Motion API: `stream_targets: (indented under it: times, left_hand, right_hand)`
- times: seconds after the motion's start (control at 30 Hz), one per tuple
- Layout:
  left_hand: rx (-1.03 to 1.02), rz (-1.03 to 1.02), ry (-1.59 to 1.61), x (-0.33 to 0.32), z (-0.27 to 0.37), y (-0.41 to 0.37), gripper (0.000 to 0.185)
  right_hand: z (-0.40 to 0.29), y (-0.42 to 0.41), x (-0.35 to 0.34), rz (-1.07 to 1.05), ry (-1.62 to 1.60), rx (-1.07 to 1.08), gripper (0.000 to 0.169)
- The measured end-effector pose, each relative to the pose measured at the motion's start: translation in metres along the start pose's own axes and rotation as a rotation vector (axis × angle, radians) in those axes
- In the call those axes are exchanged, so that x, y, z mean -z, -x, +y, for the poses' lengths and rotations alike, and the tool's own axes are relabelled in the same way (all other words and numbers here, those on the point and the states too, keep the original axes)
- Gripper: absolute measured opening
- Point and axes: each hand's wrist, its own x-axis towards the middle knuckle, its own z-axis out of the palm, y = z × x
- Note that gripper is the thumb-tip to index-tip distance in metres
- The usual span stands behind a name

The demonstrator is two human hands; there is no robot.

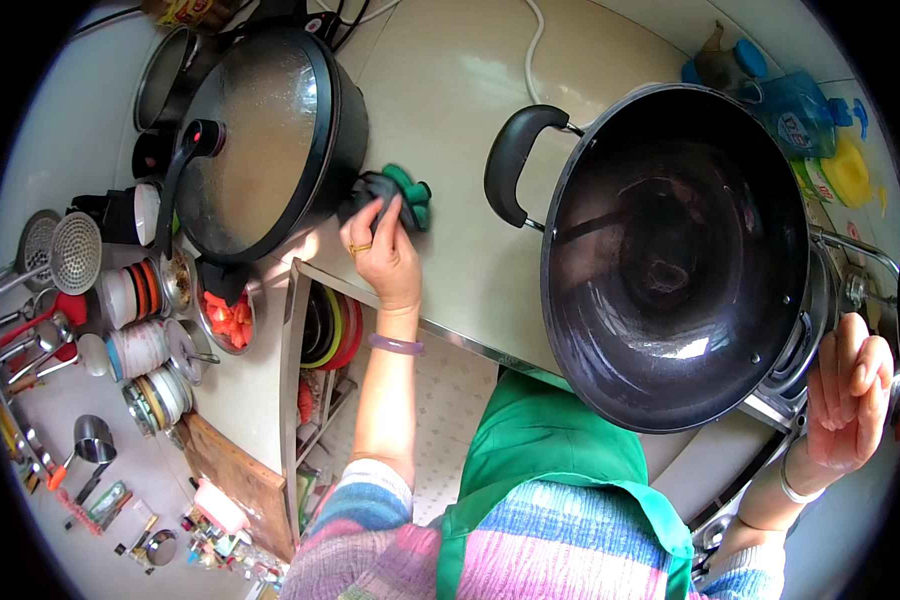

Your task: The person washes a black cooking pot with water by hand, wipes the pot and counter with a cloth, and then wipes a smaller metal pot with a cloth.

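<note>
My left hand [386,259] reaches over the counter to a crumpled black and green cloth [409,199]. Its blurred fingertips touch the black part; whether they grip it I cannot tell. Just left of the cloth stands a black pot [349,120] under a steamy glass lid [259,142] with an upright black handle. A big dark wok [660,240], bare inside, sits on my right, one black loop handle [514,165] pointing left. My right hand [847,397] is raised beyond the wok's lower right side, palm up, fingers half curled, holding nothing.
A bowl of cut red pieces [229,319] sits below the pot. Stacked bowls [139,349] and a wooden board [232,480] line the left side. Blue [791,116] and yellow bottles [844,172] stand behind the wok near a metal pipe [862,247]. A white cable [534,52] crosses the counter.
</note>
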Motion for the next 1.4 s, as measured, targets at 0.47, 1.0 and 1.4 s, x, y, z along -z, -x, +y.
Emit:
stream_targets:
  times: [0.47, 1.0, 1.4]
  left_hand:
    - [-0.663, -0.516, -0.956, 0.036, -0.001, -0.069, 0.02]
    - [-0.008, -0.742, -0.02, 0.036, 0.011, 0.038, 0.045]
    - [-0.179, -0.527, -0.098, -0.185, 0.013, -0.12, 0.056]
  right_hand:
    - [0.0, 0.004, -0.017, -0.043, 0.038, -0.007, 0.021]
    - [0.013, -0.084, -0.051, -0.002, 0.58, -0.083, 0.018]
    - [0.003, -0.103, -0.031, 0.151, 0.706, -0.126, 0.016]
